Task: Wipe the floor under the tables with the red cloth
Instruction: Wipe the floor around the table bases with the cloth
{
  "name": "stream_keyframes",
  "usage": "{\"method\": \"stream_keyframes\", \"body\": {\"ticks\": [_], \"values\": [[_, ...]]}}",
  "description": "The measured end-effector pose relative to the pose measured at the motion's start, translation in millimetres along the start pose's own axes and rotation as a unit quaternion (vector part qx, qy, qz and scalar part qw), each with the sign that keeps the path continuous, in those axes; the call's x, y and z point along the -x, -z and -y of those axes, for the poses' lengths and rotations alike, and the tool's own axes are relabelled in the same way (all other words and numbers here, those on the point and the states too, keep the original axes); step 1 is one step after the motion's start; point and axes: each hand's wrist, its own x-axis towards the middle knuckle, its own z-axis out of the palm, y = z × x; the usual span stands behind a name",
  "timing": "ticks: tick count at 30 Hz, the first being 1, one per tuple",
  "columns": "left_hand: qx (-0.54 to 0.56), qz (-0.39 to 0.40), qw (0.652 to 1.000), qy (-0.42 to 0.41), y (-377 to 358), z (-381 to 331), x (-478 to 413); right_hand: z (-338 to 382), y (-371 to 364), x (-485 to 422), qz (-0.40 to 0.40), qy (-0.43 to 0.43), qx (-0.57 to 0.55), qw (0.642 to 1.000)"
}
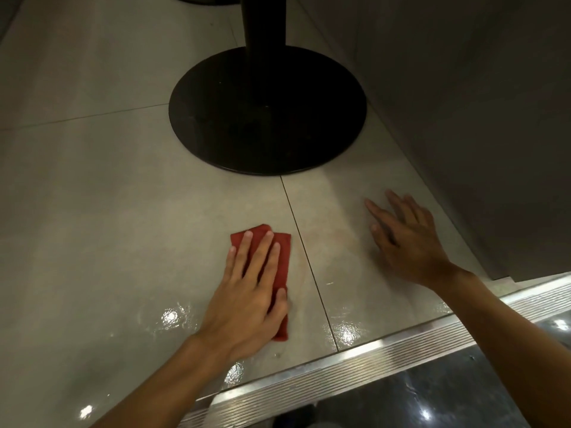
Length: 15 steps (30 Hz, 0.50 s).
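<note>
A folded red cloth [282,257] lies flat on the pale grey tiled floor [108,211], just left of a dark grout line. My left hand [250,291] presses on the cloth with straight, spread fingers and covers most of it. My right hand [408,239] rests flat on the tile to the right, fingers spread, holding nothing. Directly ahead stands the round black base [265,112] of a table pedestal, its black post [262,23] rising out of view.
A grey wall or panel [479,118] runs along the right side, close to my right hand. A ribbed metal threshold strip [386,350] crosses the near edge, with dark glossy flooring [448,396] below it. The tile near my left hand looks wet and shiny.
</note>
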Motion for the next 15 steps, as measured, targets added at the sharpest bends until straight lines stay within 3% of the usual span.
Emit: {"method": "stream_keyframes", "body": {"ticks": [4,11,15], "values": [[0.017,-0.017,1.000,0.013,-4,-22,31,2,0,0,-0.002,-0.004,0.001,1.000],[0.050,-0.038,0.983,0.173,-14,-47,39,3,1,1,0.005,-0.004,-0.003,1.000],[0.073,-0.033,0.978,0.195,-13,-78,19,5,2,1,0.011,-0.012,-0.008,1.000]]}}
